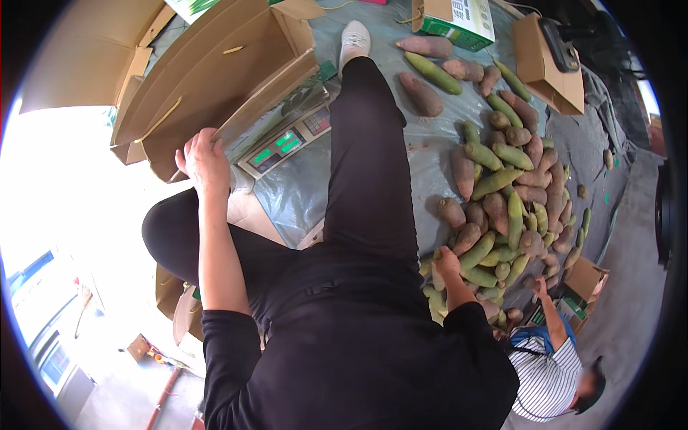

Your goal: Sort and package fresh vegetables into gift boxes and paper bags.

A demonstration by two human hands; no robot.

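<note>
At the left, my left hand (pixel 204 161) grips the near rim of a large open cardboard box (pixel 215 61) with its fingers closed on the edge. The box lies tilted over a digital scale (pixel 288 141) with lit green displays. My right hand (pixel 448 264) is closed at the near left edge of a big vegetable pile. Whatever its fingers hold is mostly hidden. Long green radishes (pixel 499 181) and reddish-brown root vegetables (pixel 461 172) make up the pile, which rests on a plastic sheet (pixel 428 147).
A green and white carton (pixel 454 23) stands at the far side, with a brown box (pixel 548 64) to its right. Near the lower right, a co-worker in a striped shirt (pixel 548 378) reaches a hand (pixel 539 287) toward the pile. My outstretched leg (pixel 367 143) separates scale from pile.
</note>
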